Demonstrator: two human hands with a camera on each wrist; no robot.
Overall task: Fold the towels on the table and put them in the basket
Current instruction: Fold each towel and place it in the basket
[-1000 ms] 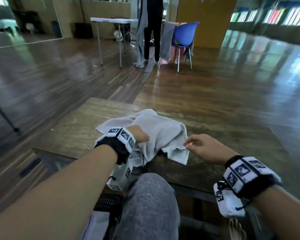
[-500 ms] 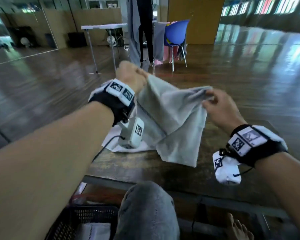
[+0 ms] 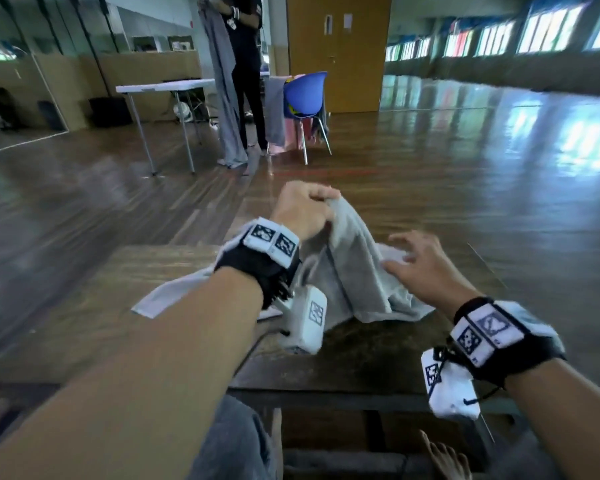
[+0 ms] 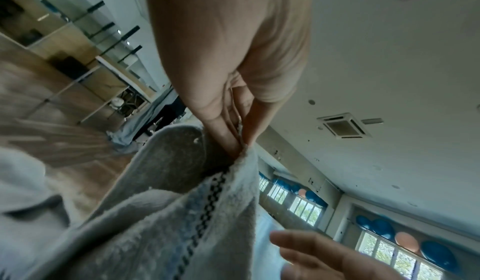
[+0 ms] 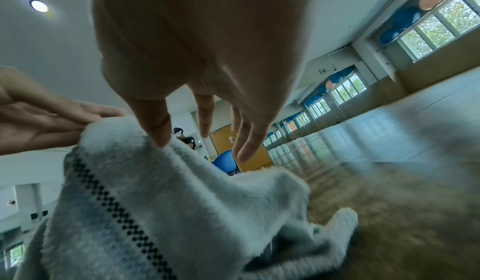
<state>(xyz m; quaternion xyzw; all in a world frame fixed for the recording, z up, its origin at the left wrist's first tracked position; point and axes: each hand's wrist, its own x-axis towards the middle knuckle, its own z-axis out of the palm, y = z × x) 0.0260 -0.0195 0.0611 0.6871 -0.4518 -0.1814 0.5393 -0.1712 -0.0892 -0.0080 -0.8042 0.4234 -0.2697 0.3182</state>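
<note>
A light grey towel point(image 3: 354, 271) with a dark chequered stripe hangs from my left hand point(image 3: 305, 209), which pinches its top edge above the table point(image 3: 361, 355). In the left wrist view the thumb and fingers clamp the towel's hem point(image 4: 242, 140). The towel's lower part rests crumpled on the table. My right hand point(image 3: 420, 261) hovers with fingers spread over the towel's right side; in the right wrist view its thumb touches the towel point(image 5: 182, 192) and the fingers hold nothing. A second pale towel point(image 3: 160, 299) lies flat on the table to the left. The basket is not in view.
My knee in grey trousers point(image 3: 236, 441) is under the table's near edge. Across the wooden floor stand a white folding table point(image 3: 167, 86), a blue chair point(image 3: 305, 95) draped with cloth, and a person point(image 3: 246, 64) holding up a grey cloth.
My right hand has let go of the towel corner and dropped with fingers spread. The towel, stretched between both hands before, now hangs from the left hand alone.
</note>
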